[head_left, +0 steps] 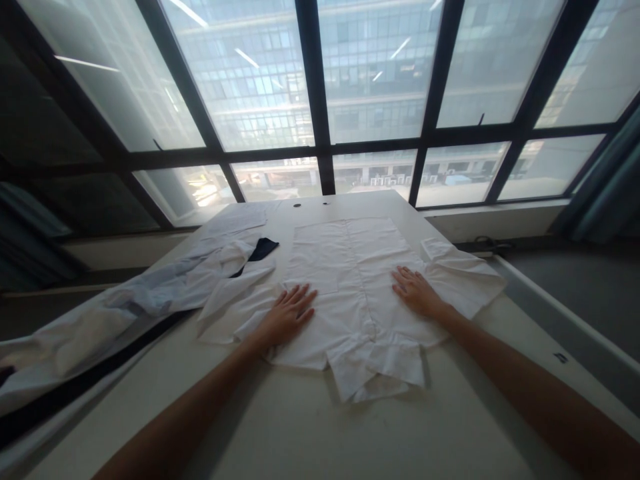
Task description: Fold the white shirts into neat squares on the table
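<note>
- The white shirt (pixel 320 257) lies spread on the white table (pixel 345 443), under both hands and between them; its collar (pixel 395 363) is nearer to the person than the hands are.
- The left hand (pixel 289 313) rests flat on the shirt, fingers a little spread; its palm is hidden, and the cloth just beneath it also.
- The right hand (pixel 417 292) lies flat too, near the opposite edge; I cannot see what its palm covers.
- The two hands are well apart, and neither one grips the cloth.
- Between the hands runs the front seam (pixel 357 277); whether it has buttons is too small to tell surely.
- The sleeve (pixel 463 280) right of the right hand is folded and creased, so its end is difficult to find.
- Left of the left hand lies a heap of pale clothes (pixel 165 287), cut by the picture's edge; where one garment finishes is not clear.
- Both forearms are cut off below.
- Beyond the hands, the building behind the windows (pixel 370 73) is hazy.
</note>
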`<state>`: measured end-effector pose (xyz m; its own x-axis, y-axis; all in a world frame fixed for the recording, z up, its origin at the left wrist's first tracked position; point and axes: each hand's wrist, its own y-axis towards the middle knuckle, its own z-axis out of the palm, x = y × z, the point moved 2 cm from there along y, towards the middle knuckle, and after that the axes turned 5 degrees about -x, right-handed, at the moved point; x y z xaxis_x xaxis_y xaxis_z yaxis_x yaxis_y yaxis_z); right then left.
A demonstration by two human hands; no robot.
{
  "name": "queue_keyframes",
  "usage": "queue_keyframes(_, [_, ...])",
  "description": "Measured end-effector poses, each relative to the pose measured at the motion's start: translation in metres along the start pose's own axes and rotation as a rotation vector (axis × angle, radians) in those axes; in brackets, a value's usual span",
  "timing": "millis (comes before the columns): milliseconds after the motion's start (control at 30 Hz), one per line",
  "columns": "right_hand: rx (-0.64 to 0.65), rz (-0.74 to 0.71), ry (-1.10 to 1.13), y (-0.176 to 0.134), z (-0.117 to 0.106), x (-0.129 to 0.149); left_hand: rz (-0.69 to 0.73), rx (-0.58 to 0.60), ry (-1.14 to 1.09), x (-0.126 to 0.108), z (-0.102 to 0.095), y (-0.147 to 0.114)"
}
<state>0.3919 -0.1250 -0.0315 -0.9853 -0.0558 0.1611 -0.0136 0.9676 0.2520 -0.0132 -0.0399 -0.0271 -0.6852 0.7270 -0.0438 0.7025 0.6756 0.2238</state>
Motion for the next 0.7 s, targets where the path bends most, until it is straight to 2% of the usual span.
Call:
queue_keyframes(167, [-0.063,0.057,-0.042,0.003,0.002,-0.018,-0.004,0.002,0.016,-0.002,-0.005,0.001])
queue_keyframes(333, [-0.136,0.071,-0.03,0.004,0.001,-0.02,-0.003,0.006,0.033,0.001,-0.003,0.002])
queue_keyframes(500, [-0.364,0.163,0.049,0.009,-0.023,-0.034,0.009,0.0,0.049,0.008,0.004,0.003])
queue_keyframes(633, [-0.645,0.211,0.029,0.008,-0.053,-0.072,0.018,-0.031,0.067,0.012,0.008,0.004])
queue_keyframes(700, [-0.683,0.266,-0.02,0.003,-0.061,-0.097,0.021,-0.038,0.069,0.013,0.009,0.004])
